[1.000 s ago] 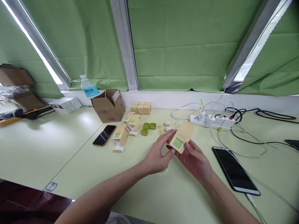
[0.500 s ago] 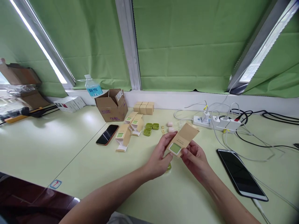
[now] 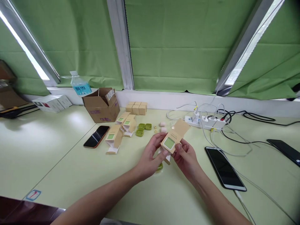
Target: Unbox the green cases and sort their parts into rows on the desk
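Note:
Both hands hold a small tan paper box (image 3: 174, 136) with a green square on its front, raised above the table. Its top flap stands up, and a white-lined flap hangs open at the lower end. My left hand (image 3: 152, 157) grips the left side, thumb at the lower edge. My right hand (image 3: 186, 157) pinches the right side with its thumb on the front. A green piece (image 3: 159, 167) lies on the table below, partly hidden by my left hand. Several open tan boxes (image 3: 114, 135) and small green trays (image 3: 140, 132) lie beyond to the left.
Closed tan boxes (image 3: 138, 109) stand in a row by the wall, beside a brown carton (image 3: 103, 107). One phone (image 3: 96, 137) lies left, another (image 3: 225, 168) right, with a cable. A power strip (image 3: 207, 122) with cables sits at back right. Small pink pieces (image 3: 163, 129) lie ahead.
The box in my hands has gone from flat to opened out, with its lower flap now hanging down. The view has shifted to the right.

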Tool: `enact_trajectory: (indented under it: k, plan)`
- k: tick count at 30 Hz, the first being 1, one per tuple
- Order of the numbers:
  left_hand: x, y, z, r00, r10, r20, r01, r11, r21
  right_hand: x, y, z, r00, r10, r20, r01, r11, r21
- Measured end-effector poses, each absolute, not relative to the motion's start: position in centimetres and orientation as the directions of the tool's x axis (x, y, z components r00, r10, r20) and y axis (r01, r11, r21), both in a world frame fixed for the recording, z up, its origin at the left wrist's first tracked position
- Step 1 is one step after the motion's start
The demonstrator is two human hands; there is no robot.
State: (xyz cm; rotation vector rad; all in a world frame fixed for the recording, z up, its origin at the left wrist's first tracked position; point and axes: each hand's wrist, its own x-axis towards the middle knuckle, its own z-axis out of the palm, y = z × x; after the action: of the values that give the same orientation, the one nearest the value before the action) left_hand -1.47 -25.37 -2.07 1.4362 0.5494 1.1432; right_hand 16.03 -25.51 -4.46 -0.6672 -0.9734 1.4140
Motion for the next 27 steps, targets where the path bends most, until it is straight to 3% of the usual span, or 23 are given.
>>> enact_trajectory:
  k: [5, 8, 13, 16, 21, 24, 27]
  plan:
    - [-1.44, -25.35, -2.55, 0.396, 0.857, 0.328, -0.16, -0.288, 0.944, 16.41, -25.05, -4.93, -0.041, 0.993, 0.106, -0.522, 0.069, -0.85]
    - [-1.66, -25.19, -2.79, 0.314, 0.853, 0.417, 0.004, -0.44, 0.898, 16.37, -24.95, -4.93, -0.012, 0.997, 0.077, -0.537, 0.059, -0.842]
    - [-2.13, -24.7, -2.82, 0.194, 0.674, 0.712, 0.358, -0.725, 0.589, 16.16, -25.11, -4.64, 0.045, 0.997, 0.068, -0.542, 0.081, -0.836]
    - [-2.25, -24.66, -2.56, 0.253, 0.639, 0.726, 0.47, -0.737, 0.485, 16.19, -25.19, -4.45, 0.088, 0.993, 0.074, -0.527, 0.109, -0.843]
    - [-2.19, -24.86, -2.04, 0.401, 0.657, 0.638, 0.352, -0.754, 0.555, 16.25, -25.31, -4.2, 0.132, 0.989, 0.073, -0.494, 0.129, -0.86]
    - [-2.08, -24.81, -1.96, 0.38, 0.717, 0.585, 0.324, -0.695, 0.642, 16.17, -25.41, -4.11, 0.148, 0.987, 0.054, -0.462, 0.118, -0.879]
    - [-1.81, -24.74, -1.98, 0.345, 0.767, 0.54, 0.399, -0.641, 0.656, 16.05, -25.42, -4.05, 0.169, 0.985, 0.047, -0.443, 0.118, -0.889]
